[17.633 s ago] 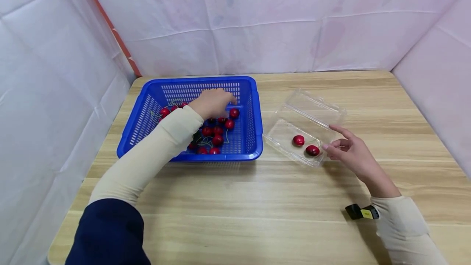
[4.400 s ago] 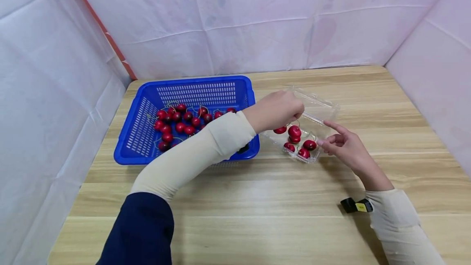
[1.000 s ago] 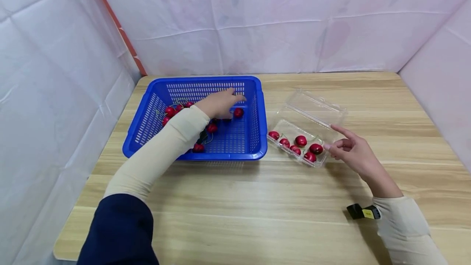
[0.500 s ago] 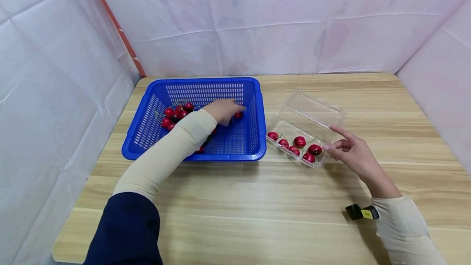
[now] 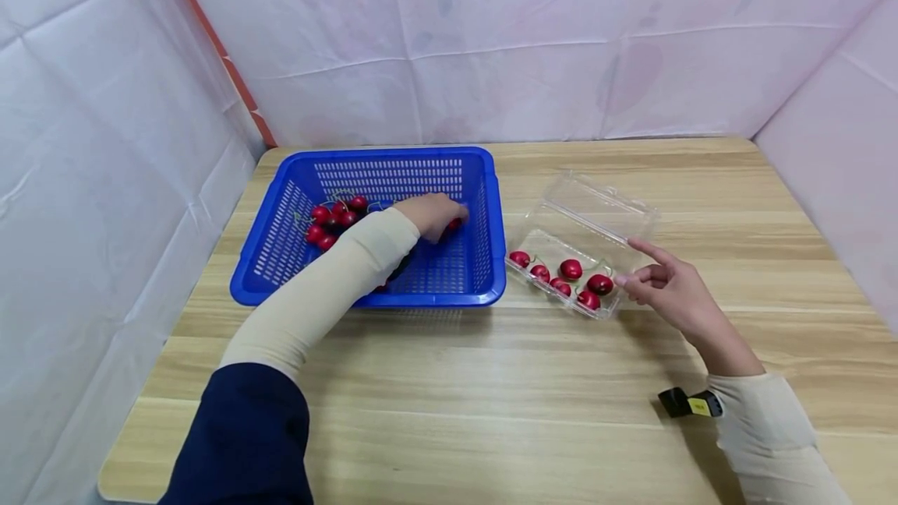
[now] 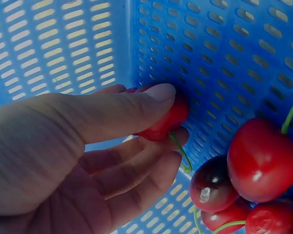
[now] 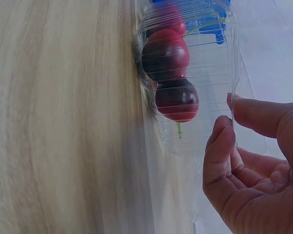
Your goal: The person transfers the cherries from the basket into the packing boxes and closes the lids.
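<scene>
In the head view my left hand [image 5: 436,217] reaches down into the blue plastic basket [image 5: 494,256]. The left wrist view has its thumb and fingers pinching a red cherry [image 6: 178,114] with a green stem, beside the basket's slotted wall. My right hand [image 5: 669,287] holds the right edge of an open clear plastic clamshell box [image 5: 554,244] by thumb and fingers. Several cherries [image 5: 571,269] lie in that box, mostly along its front side. From the right wrist, dark red cherries [image 7: 177,100] show through the clear wall.
More cherries [image 5: 327,242] with stems lie at the left of the basket, some hidden under the left forearm. The box's clear lid [image 5: 603,205] is folded back on the wooden table [image 5: 435,419]. White sheets [image 5: 505,45] hang behind and at both sides.
My left hand has lowered to the right onto a cherry in the basket and now pinches it. Since the earliest frame, the box has gained several cherries. The right hand stays at the box.
</scene>
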### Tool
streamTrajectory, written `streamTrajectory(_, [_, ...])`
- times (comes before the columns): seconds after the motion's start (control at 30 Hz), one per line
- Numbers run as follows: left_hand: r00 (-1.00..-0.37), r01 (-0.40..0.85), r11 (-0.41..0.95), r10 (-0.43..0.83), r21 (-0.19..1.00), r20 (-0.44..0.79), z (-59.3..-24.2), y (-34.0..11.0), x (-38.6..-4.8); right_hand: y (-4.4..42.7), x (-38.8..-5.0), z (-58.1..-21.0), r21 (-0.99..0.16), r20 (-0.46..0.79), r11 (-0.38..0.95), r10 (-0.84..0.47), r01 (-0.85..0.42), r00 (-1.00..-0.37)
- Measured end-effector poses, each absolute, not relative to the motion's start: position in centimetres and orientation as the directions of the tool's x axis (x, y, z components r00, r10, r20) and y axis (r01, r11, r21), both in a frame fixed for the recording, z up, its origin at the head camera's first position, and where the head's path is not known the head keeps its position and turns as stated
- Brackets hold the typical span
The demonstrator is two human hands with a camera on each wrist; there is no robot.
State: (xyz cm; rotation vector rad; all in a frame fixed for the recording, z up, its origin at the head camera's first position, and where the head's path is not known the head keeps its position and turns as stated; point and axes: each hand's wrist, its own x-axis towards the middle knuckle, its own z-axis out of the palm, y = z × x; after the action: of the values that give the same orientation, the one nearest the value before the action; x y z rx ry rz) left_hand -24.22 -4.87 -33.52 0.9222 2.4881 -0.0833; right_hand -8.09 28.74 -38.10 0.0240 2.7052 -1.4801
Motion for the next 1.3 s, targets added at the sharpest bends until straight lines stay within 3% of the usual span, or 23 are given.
streamTrajectory(0.57, [-0.653,0.593,0.791,0.580,0.148,-0.487,-33.5,-5.5,-24.6,29.2,-7.9,-38.1,-0.821,-0.065,0.570,-0.015,0.045,-0.998])
streamTrajectory(0.93, [-0.667,0.639,0.766,0.598,0.071,-0.445,-33.7,-5.3,-24.7,29.3,-8.0,-38.1,-0.825,-0.072,0.563,-0.009,0.054,-0.997])
streamTrajectory(1.3, [-0.666,0.668,0.737,0.653,0.101,-0.361,-34.0,-5.6,-25.6,29.2,-7.9,-38.0,-0.818,-0.081,0.572,-0.007,0.063,-0.997])
